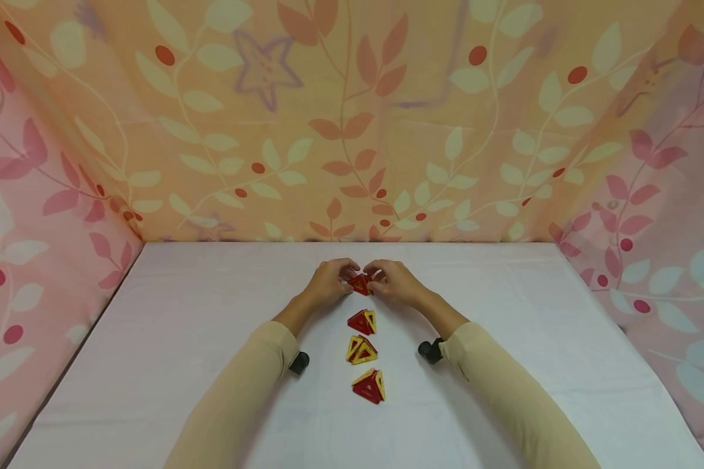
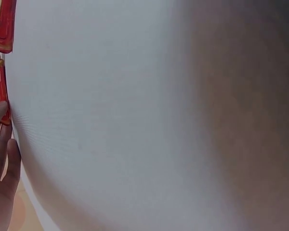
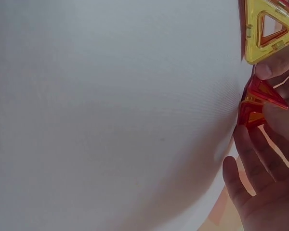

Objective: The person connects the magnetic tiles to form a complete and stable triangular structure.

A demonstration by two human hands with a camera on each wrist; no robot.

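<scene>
Both hands meet at the far end of a row on the white table. There, the left hand (image 1: pixel 327 281) and the right hand (image 1: pixel 400 283) hold a small pyramid of red triangular magnetic tiles (image 1: pixel 360 284) between thumbs and fingers. In the right wrist view the red and orange tiles (image 3: pixel 254 103) lean together between the fingers. The left wrist view catches only an edge of this pyramid (image 2: pixel 3 89) at the far left, with fingertips on it. Hands partly cover the pyramid.
Three more tile pyramids line up nearer the body: a red and yellow one (image 1: pixel 360 322), a mostly yellow one (image 1: pixel 364 352) and a red one with yellow (image 1: pixel 369 387). A leaf-patterned cloth (image 1: pixel 352 163) rises behind the white table (image 1: pixel 199 312).
</scene>
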